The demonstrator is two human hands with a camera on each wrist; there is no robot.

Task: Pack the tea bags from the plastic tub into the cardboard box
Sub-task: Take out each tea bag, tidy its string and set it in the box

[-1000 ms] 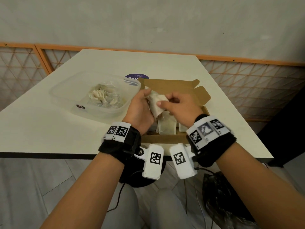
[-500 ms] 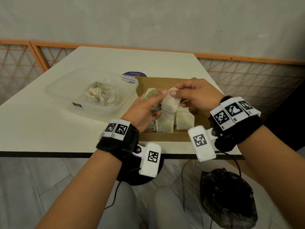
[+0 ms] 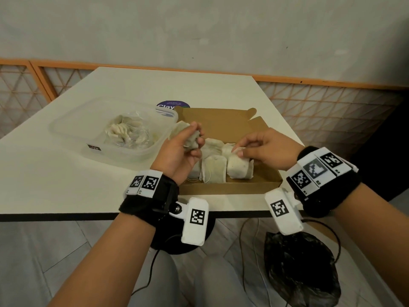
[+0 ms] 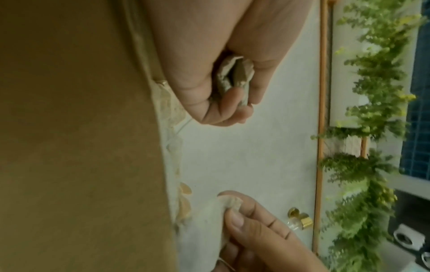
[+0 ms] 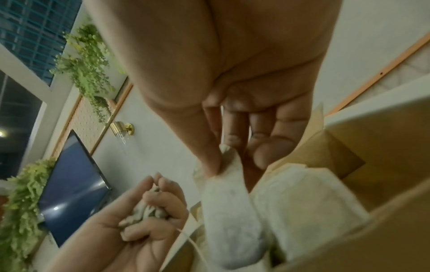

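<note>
An open brown cardboard box (image 3: pixel 243 186) lies on the table with several pale tea bags (image 3: pixel 213 171) side by side in it. My left hand (image 3: pixel 184 149) hovers over the box's left edge and grips a crumpled bunch of tea bags (image 4: pixel 232 77). My right hand (image 3: pixel 254 149) pinches the top edge of one white tea bag (image 5: pixel 230 208), which stands in the box's near right part. Left of the box is the clear plastic tub (image 3: pixel 73 129) holding a heap of loose tea bags (image 3: pixel 124 131).
The white table (image 3: pixel 44 173) ends at a dark front edge just below my wrists. A purple round sticker (image 3: pixel 172 105) shows behind the tub. A black bag (image 3: pixel 298 269) and cables lie on the floor under the table. The box lid (image 3: pixel 212 120) stands open at the back.
My right hand has gone down and to the right with one tea bag, from above the box into its near right part. The left hand stays over the left edge, gripping its bunch.
</note>
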